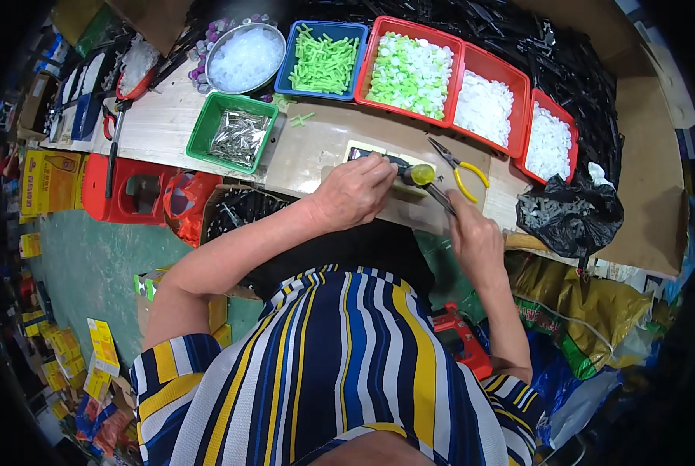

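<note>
My right hand (478, 234) is closed round the handle of a small hammer (420, 175) with a rounded yellow head. That head hangs over the right end of a pale cream block (375, 146) on the bench. On the block, the closed fingers of my left hand (357, 191) press on a dark elongated part (357, 154), just left of the hammer head. My fingers hide much of the part, so its exact kind does not show. Long-nose pliers (472, 178) with yellow handles lie on the bench right of the hammer, jaws slightly apart.
Along the bench (304, 147) stand a green bin (194, 138) of metal pins, a bowl (246, 58) of clear pieces, a blue bin (281, 78) of green parts, and red bins (450, 109) of white and green caps. A black bag (600, 221) of grey parts lies far right.
</note>
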A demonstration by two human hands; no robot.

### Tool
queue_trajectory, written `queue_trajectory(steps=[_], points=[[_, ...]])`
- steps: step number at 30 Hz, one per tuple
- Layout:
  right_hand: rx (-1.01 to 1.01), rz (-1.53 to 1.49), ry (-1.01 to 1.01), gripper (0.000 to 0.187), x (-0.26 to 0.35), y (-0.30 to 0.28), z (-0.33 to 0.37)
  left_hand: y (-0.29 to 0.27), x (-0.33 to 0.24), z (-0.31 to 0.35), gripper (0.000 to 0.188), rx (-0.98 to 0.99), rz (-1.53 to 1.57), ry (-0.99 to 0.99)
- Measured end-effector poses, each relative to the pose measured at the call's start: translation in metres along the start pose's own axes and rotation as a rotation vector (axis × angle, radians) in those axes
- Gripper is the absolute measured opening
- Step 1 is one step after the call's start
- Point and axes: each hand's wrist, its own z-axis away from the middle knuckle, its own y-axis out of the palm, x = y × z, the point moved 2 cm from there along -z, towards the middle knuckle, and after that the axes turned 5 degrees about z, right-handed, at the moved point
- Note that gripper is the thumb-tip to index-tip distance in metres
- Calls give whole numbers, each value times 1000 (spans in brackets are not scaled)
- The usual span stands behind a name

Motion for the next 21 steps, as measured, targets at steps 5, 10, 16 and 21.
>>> queue_trajectory(steps=[5,10,16,21], points=[[83,-8,65,32,-1,-17,-7,-1,1,3,42,29,-13,-18],[-139,18,-19,37,-14,-16,7,1,0,1,41,-14,-11,7],[-6,78,124,28,-29,-18,0,0,1,0,39,-9,-15,17],[-198,201,107,24,-65,-35,-33,-2,-4,-2,38,-63,-10,16]])
